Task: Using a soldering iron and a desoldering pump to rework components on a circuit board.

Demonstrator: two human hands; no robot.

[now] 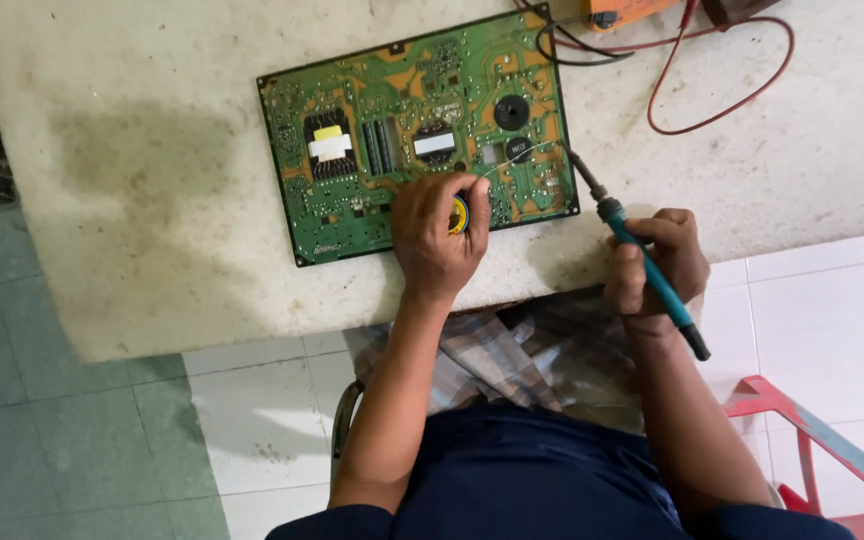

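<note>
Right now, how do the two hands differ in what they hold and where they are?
The left hand rests on the green circuit board and pinches a small yellow and blue spool; the right hand is off the board, over the table edge. The left hand is curled knuckles up; the right hand grips a teal soldering iron like a pen, tip towards the board. Both are bare.

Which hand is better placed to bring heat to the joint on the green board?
Probably the right hand: it grips the teal-handled soldering iron, whose tip already points at the right edge of the green circuit board. The left hand is occupied with a small yellow solder spool.
</note>
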